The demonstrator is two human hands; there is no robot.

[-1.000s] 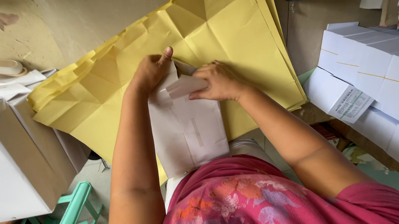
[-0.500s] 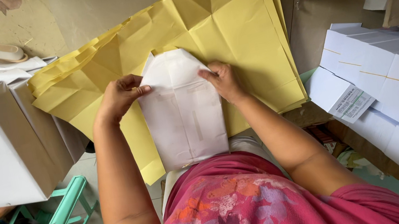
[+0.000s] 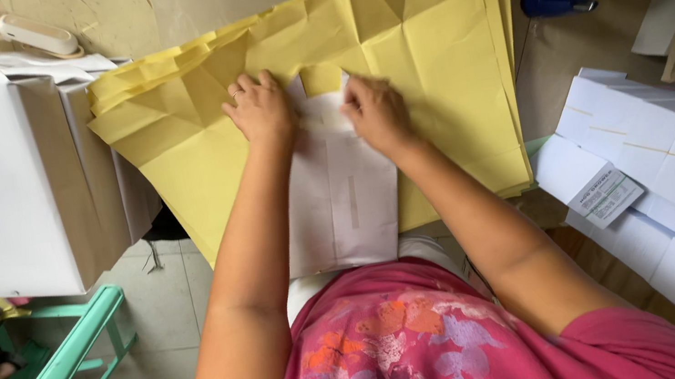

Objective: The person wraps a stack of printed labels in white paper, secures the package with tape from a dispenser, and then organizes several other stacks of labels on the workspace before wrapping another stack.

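Both hands have slid to the far end; left hand (image 3: 260, 109) and right hand (image 3: 375, 111) fingers press the white paper (image 3: 344, 198) flat on yellow sheets (image 3: 432, 43).

Now flat on the top end of the white folded paper (image 3: 344, 198): left hand (image 3: 261, 110) at 11 o'clock of it, right hand (image 3: 375, 111) at 1 o'clock, both moved inward from the outer edges held half a second ago. Closer together than before, fingers spread and pressing down. Rounded upper flap of the paper, raised and plain to see half a second back, now folded down and mostly hidden beneath both palms. Paper shifted slightly toward 12 o'clock over the yellow sheets (image 3: 435, 61).
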